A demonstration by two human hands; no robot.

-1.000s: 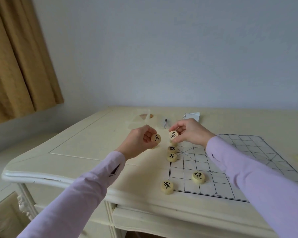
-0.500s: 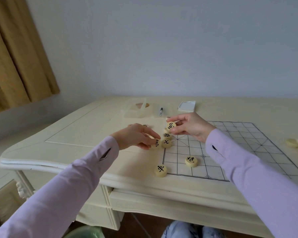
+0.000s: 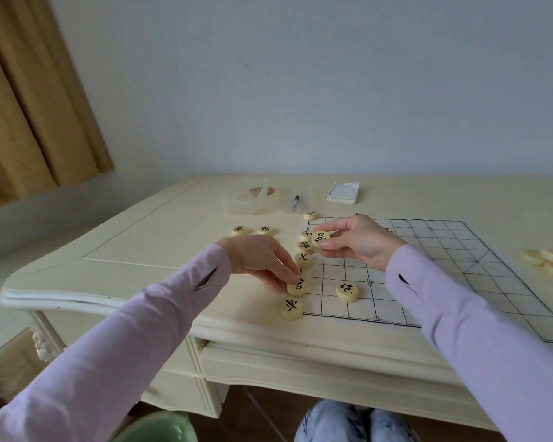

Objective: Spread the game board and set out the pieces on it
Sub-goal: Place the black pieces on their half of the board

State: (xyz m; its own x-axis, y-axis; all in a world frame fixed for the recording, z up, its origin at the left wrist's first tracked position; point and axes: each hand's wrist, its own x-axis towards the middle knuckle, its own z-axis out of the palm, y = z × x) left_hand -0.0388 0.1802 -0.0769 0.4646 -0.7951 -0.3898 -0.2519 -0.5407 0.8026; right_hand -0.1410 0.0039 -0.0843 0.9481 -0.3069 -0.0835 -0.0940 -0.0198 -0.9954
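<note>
Seen from the head camera, the board (image 3: 428, 266) lies flat on the cream table (image 3: 141, 250), a thin, floppy-looking sheet printed with a black grid. The left hand (image 3: 262, 260) pinches the lower disc (image 3: 297, 287) by its rim, at the board's left edge line. The right hand (image 3: 358, 242) grips the raised disc (image 3: 320, 239) between thumb and fingertips, tilted above the row. Both discs look light, hard and smooth, perhaps slippery, so the rim likely gives the surest hold.

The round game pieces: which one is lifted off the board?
The black-marked piece pinched in the right hand, tilted in the air; the others, even the left hand's, lie flat.
</note>
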